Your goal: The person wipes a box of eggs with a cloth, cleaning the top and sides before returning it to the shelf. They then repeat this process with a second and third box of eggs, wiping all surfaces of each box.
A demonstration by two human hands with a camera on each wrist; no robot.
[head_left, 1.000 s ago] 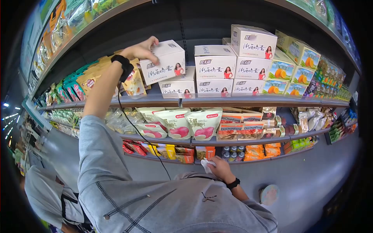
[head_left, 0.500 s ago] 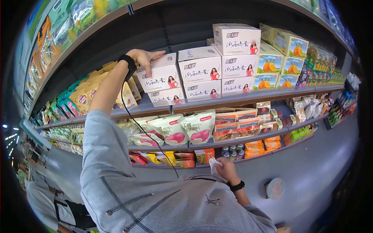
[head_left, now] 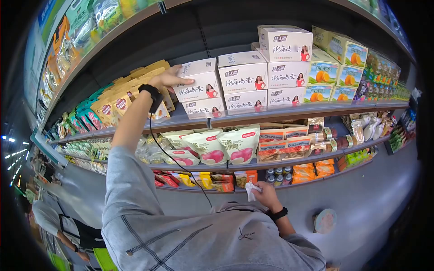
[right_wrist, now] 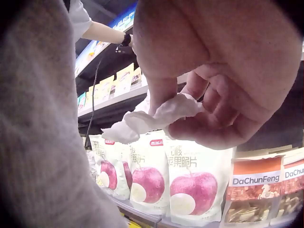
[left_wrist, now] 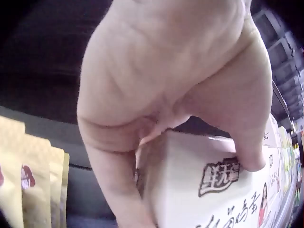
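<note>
In the head view, the left hand [head_left: 167, 80], at eleven o'clock, grips the left end of a white box [head_left: 199, 92], its thumb laid over the front face; this box rests on a matching lower box [head_left: 197, 109] at its six o'clock. At the gripped box's three o'clock, just beside it, stands a two-high white stack [head_left: 244, 81], with a three-high stack [head_left: 288, 74] past that; brown pouches [head_left: 122, 104] crowd its nine o'clock. A black cable [head_left: 178, 166] hangs across the pink-fruit pouches [head_left: 212, 150] below. At five o'clock the right hand [head_left: 266, 196] holds a white tissue [head_left: 251, 192]; a round stool [head_left: 325, 221] stands at four o'clock and another person [head_left: 47, 217] at eight. In the left wrist view, thumb and fingers are spread wide around the corner of the box, which sits at five o'clock, the hand hiding part of it, with brown pouches nearby at eight. In the right wrist view, thumb and curled fingers pinch the crumpled tissue closely; pink-fruit pouches stand at six o'clock, DaChunFeng packs [right_wrist: 254, 183] at four, and grey cloth [right_wrist: 40, 142] blocks nine.
</note>
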